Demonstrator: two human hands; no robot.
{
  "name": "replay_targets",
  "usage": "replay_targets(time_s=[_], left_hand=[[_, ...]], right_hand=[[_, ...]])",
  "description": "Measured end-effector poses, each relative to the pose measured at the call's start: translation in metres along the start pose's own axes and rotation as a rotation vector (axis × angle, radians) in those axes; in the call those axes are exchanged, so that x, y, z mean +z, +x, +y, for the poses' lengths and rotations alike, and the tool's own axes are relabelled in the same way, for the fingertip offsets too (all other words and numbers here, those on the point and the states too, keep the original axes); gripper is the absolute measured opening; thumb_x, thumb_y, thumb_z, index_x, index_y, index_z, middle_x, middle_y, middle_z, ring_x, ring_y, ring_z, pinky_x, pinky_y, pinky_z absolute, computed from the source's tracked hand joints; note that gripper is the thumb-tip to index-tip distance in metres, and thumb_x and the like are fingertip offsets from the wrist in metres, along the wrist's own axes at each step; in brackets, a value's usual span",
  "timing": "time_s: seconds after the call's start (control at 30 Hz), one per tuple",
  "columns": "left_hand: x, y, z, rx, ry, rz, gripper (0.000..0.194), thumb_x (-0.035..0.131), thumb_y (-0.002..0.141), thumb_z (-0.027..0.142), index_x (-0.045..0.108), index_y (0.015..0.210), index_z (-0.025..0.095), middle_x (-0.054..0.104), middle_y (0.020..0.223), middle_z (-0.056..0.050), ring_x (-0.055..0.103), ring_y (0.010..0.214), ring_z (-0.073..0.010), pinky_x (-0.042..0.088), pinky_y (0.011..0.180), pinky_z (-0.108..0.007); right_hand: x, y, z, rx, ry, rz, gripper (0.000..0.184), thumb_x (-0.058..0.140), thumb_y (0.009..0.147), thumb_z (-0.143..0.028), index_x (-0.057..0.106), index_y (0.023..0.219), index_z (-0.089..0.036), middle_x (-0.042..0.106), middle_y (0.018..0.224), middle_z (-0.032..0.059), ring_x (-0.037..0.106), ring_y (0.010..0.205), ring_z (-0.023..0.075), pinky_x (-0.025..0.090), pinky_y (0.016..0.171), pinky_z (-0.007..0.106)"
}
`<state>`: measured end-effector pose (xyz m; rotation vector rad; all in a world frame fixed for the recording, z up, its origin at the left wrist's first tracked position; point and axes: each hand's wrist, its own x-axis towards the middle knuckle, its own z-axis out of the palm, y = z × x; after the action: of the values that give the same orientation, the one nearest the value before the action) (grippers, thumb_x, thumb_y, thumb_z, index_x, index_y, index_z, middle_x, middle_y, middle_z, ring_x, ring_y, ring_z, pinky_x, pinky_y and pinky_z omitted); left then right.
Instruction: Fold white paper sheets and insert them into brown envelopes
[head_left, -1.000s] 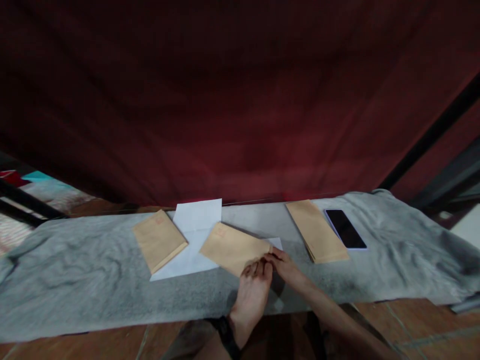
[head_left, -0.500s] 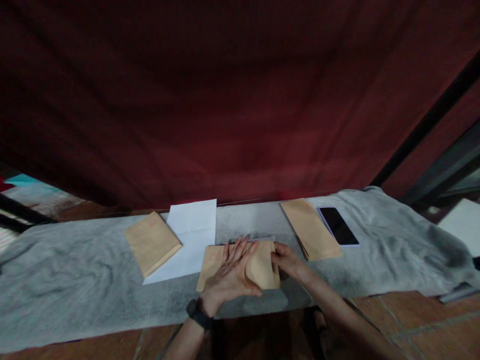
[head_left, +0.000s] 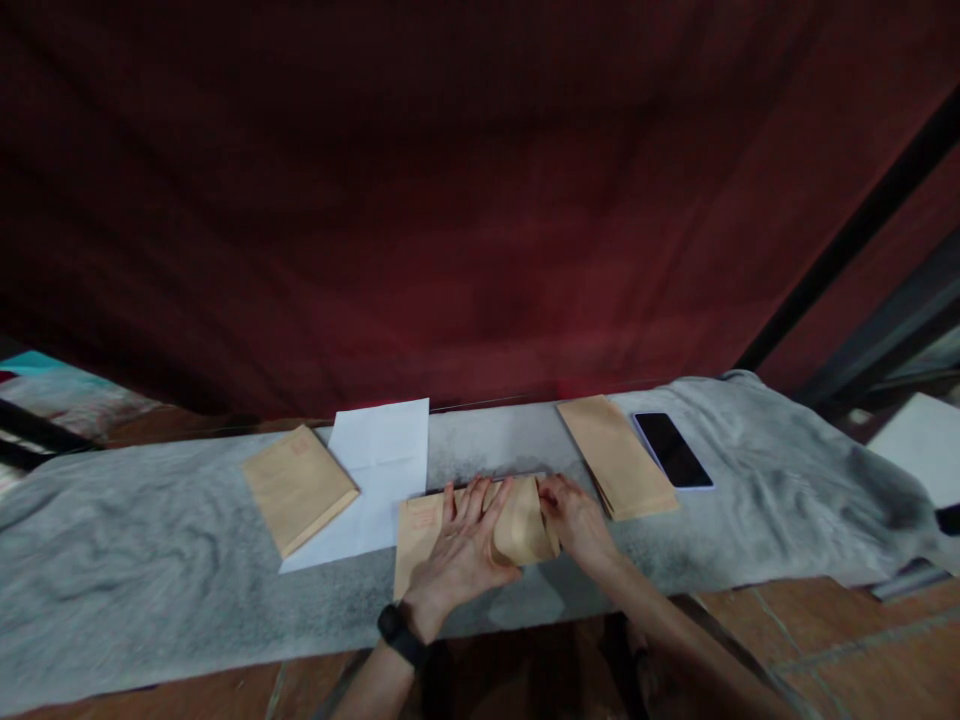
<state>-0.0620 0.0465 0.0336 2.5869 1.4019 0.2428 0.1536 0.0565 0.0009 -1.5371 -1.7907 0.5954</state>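
A brown paper envelope lies in front of me on the grey cloth, with faint red print at its left end. Spread flat across its middle, my left hand presses it down; a dark watch is on that wrist. My right hand has its fingers closed on the envelope's right end, where the paper bends up at the flap. Its fingertips are partly hidden. Left of the hands, another brown envelope rests partly over a white paper sheet.
Right of my hands are more brown envelopes, stacked, and a dark-screened phone. A grey cloth covers the narrow bench. Dark red fabric hangs behind it. Something white stands at the far right.
My right hand has shifted slightly up along the envelope's right end, and the paper there now bulges more. The envelope has tilted a little under my still-spread left hand.
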Motion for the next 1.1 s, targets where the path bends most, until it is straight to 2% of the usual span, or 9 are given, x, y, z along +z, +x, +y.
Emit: replay_targets(time_s=[0.17,0.27,0.33,0.43,0.53,0.63,0.73,0.9,1.1], left_hand=[[-0.003,0.000,-0.001,0.007,0.040,0.046,0.114,0.078,0.068,0.053,0.012,0.157,0.026,0.035,0.155,-0.017,0.027,0.146,-0.0361,0.004,0.119,-0.064],[-0.001,-0.001,-0.001,0.022,0.088,0.093,0.112,0.079,0.069,0.054,0.015,0.157,0.027,0.036,0.155,-0.017,0.026,0.146,-0.0369,0.002,0.119,-0.065],[0.000,-0.001,0.000,0.036,0.117,0.112,0.112,0.079,0.069,0.055,0.015,0.157,0.027,0.037,0.154,-0.017,0.026,0.146,-0.0370,0.002,0.119,-0.065],[-0.001,-0.002,0.002,0.061,0.134,0.120,0.111,0.078,0.071,0.055,0.015,0.157,0.028,0.039,0.153,-0.016,0.028,0.146,-0.0363,0.003,0.119,-0.065],[-0.004,-0.002,0.004,0.092,0.135,0.113,0.108,0.077,0.073,0.055,0.014,0.157,0.030,0.039,0.154,-0.015,0.028,0.146,-0.0358,0.004,0.119,-0.065],[-0.005,-0.003,0.004,0.101,0.131,0.099,0.111,0.079,0.070,0.055,0.014,0.157,0.032,0.036,0.155,-0.015,0.027,0.147,-0.0359,0.004,0.119,-0.064],[-0.003,-0.004,-0.002,0.094,0.097,0.082,0.117,0.082,0.065,0.058,0.014,0.157,0.033,0.024,0.161,-0.015,0.020,0.149,-0.0375,0.002,0.118,-0.065],[-0.003,-0.006,-0.018,0.031,-0.064,-0.036,0.127,0.079,0.061,0.066,0.004,0.158,0.031,0.019,0.164,-0.014,0.015,0.150,-0.0371,0.005,0.119,-0.064],[-0.007,-0.007,-0.018,0.018,-0.049,-0.053,0.124,0.083,0.059,0.055,0.010,0.157,0.033,0.026,0.160,-0.014,0.023,0.147,-0.0376,0.007,0.119,-0.063]], right_hand=[[0.002,0.004,-0.001,0.064,0.389,-0.095,0.025,0.049,0.082,-0.021,0.071,0.094,-0.024,0.069,0.096,0.0045,0.064,0.091,0.0213,0.048,0.086,0.035],[0.002,0.006,0.003,0.167,0.661,-0.186,0.017,0.061,0.078,-0.033,0.072,0.088,-0.024,0.070,0.089,0.0022,0.064,0.087,0.0211,0.049,0.082,0.035],[-0.001,0.008,0.005,0.264,0.767,-0.258,0.022,0.070,0.073,-0.041,0.072,0.083,-0.022,0.069,0.081,0.0012,0.062,0.079,0.0193,0.049,0.075,0.032],[-0.007,0.009,0.003,0.367,0.817,-0.341,0.031,0.077,0.068,-0.046,0.072,0.082,-0.019,0.068,0.077,0.0014,0.060,0.075,0.0178,0.048,0.071,0.031],[-0.012,0.009,-0.006,0.319,0.872,-0.418,0.031,0.077,0.071,-0.045,0.073,0.088,-0.020,0.070,0.084,0.0025,0.063,0.083,0.0200,0.049,0.081,0.034],[-0.012,0.007,-0.017,0.290,0.962,-0.417,0.031,0.077,0.073,-0.045,0.072,0.094,-0.022,0.072,0.092,0.0018,0.064,0.091,0.0211,0.048,0.089,0.037],[-0.010,0.004,-0.020,0.371,1.063,-0.397,0.036,0.076,0.074,-0.046,0.069,0.101,-0.023,0.071,0.097,0.0019,0.066,0.090,0.0209,0.050,0.085,0.036],[-0.016,0.005,-0.012,0.498,1.172,-0.353,0.031,0.080,0.071,-0.042,0.065,0.089,-0.023,0.069,0.081,-0.0008,0.066,0.075,0.0170,0.052,0.071,0.028],[-0.023,0.005,-0.019,0.482,1.194,-0.455,0.024,0.079,0.070,-0.035,0.065,0.084,-0.022,0.069,0.080,-0.0018,0.065,0.078,0.0169,0.051,0.077,0.029]])
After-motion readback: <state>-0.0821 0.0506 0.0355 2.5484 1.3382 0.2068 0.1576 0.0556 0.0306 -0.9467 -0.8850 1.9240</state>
